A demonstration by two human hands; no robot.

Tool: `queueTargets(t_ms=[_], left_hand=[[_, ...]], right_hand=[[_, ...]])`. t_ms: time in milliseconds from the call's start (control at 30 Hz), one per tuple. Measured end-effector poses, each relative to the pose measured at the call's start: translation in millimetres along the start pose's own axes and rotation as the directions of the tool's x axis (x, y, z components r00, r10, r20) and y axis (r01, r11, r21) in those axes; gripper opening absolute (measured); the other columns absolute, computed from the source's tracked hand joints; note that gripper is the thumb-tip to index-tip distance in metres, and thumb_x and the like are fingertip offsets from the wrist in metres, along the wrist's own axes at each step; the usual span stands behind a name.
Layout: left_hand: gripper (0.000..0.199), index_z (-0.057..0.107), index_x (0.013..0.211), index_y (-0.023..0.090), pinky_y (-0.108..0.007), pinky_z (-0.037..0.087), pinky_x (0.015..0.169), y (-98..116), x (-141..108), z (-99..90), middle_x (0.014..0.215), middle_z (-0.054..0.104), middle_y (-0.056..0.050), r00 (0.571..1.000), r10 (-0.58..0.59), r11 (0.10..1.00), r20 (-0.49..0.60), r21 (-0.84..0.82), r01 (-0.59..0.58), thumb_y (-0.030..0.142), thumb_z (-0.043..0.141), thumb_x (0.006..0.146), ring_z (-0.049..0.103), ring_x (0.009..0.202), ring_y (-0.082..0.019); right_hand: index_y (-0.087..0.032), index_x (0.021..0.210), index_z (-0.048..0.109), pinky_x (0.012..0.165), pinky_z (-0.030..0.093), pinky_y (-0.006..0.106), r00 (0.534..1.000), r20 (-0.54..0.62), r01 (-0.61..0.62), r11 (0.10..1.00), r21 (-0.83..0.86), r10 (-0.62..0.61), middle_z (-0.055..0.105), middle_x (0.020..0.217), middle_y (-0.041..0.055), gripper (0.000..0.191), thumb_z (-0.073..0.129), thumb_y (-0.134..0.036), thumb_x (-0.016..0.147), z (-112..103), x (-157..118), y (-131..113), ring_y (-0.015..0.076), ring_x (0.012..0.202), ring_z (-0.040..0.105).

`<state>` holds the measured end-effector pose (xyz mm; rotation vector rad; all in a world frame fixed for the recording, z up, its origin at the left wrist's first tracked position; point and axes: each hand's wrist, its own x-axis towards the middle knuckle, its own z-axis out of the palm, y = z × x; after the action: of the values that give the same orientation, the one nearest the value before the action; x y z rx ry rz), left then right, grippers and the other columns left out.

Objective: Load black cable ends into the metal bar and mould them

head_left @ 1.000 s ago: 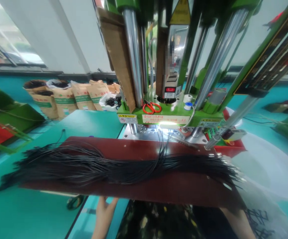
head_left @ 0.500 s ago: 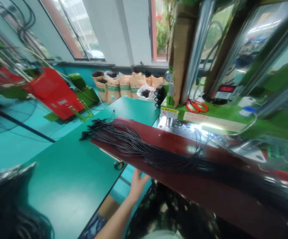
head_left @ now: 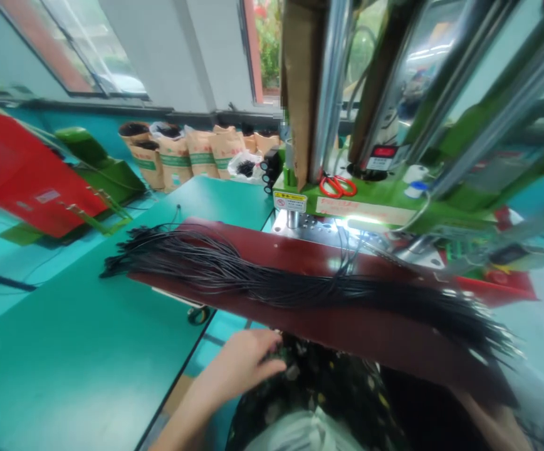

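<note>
A long bundle of thin black cables (head_left: 291, 285) lies lengthwise on a dark red board (head_left: 276, 241). Dark connector ends sit at its left, bare-looking shiny tips at its right. Just below the board's near edge is my left hand (head_left: 246, 354), above the patterned cloth on my lap. Its thumb stands apart from the curled fingers, and nothing shows between them. At the lower right, my right hand (head_left: 497, 423) is blurred by the board's right end; its fingers are hidden, so its grip cannot be made out.
A green press (head_left: 445, 216) with upright metal columns stands behind the board, red-handled scissors (head_left: 338, 186) on its ledge. To the left spreads a green table (head_left: 88, 351), with a caster wheel (head_left: 198, 314) near the board. Several paper sacks (head_left: 201, 153) line the wall.
The view has swung right. My left hand has drawn back from the board's near edge toward my lap. My right hand has come into view at lower right; the dark bundle at lower left has left view.
</note>
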<state>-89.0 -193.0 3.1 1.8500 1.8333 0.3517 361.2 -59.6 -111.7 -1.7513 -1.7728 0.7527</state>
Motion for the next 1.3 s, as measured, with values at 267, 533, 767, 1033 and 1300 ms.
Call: queueTargets(t_ms=[267, 533, 767, 1033, 1300], left_hand=[[0.039, 0.054, 0.104, 0.013, -0.040, 0.041, 0.078, 99, 114, 15.9, 0.094, 0.056, -0.012, 0.875, 0.437, 0.863, -0.210, 0.372, -0.342, 0.039, 0.059, 0.076, 0.050, 0.092, -0.027], [0.009, 0.052, 0.088, 0.014, -0.031, 0.043, 0.071, 107, 161, 11.0, 0.087, 0.059, -0.008, 0.903, 0.431, 0.822, -0.004, 0.413, -0.391, 0.014, 0.047, 0.081, 0.056, 0.082, -0.020], [0.006, 0.042, 0.086, 0.019, -0.024, 0.042, 0.059, 102, 145, -17.4, 0.070, 0.055, 0.002, 0.950, 0.304, 0.899, -0.068, -0.311, -0.310, 0.025, 0.042, 0.084, 0.053, 0.057, -0.011], [0.008, 0.043, 0.087, 0.020, -0.023, 0.039, 0.064, 104, 114, -10.1, 0.070, 0.052, 0.003, 0.929, 0.365, 0.887, -0.062, -0.278, -0.367, 0.028, 0.041, 0.086, 0.051, 0.065, -0.011], [0.019, 0.046, 0.084, 0.019, -0.025, 0.039, 0.058, 100, 77, 55.7, 0.077, 0.060, -0.005, 0.817, 0.537, 0.803, 0.210, 0.169, -0.571, 0.007, 0.031, 0.082, 0.056, 0.066, -0.016]], right_hand=[[-0.017, 0.094, 0.058, 0.092, 0.040, 0.047, 0.997, 0.080, -0.004, 0.994, -0.106, 0.013, 0.066, 0.094, 0.0135, 0.047, 0.050, -0.055, 0.067, -13, -10, -32, 0.0363, 0.100, 0.056], [-0.012, 0.125, 0.040, 0.095, 0.038, 0.046, 0.987, 0.157, 0.066, 0.986, -0.155, -0.041, 0.053, 0.121, 0.0193, 0.061, 0.048, -0.047, 0.077, -19, -45, -19, 0.0302, 0.111, 0.050], [-0.020, 0.119, 0.056, 0.094, 0.039, 0.040, 0.822, 0.556, 0.075, 0.992, 0.105, -0.121, 0.058, 0.119, 0.0113, 0.043, 0.055, -0.032, 0.078, -35, -62, -113, 0.0274, 0.108, 0.053], [-0.031, 0.122, 0.049, 0.100, 0.032, 0.045, 0.954, 0.117, -0.084, 0.128, 0.988, -0.276, 0.053, 0.126, 0.0045, 0.044, 0.057, -0.041, 0.079, 2, -10, -188, 0.0233, 0.116, 0.047], [-0.017, 0.091, 0.068, 0.084, 0.046, 0.039, 0.971, 0.186, -0.181, 0.042, 0.983, -0.150, 0.070, 0.082, 0.0082, 0.026, 0.052, -0.035, 0.084, -25, -3, -198, 0.0205, 0.081, 0.064]])
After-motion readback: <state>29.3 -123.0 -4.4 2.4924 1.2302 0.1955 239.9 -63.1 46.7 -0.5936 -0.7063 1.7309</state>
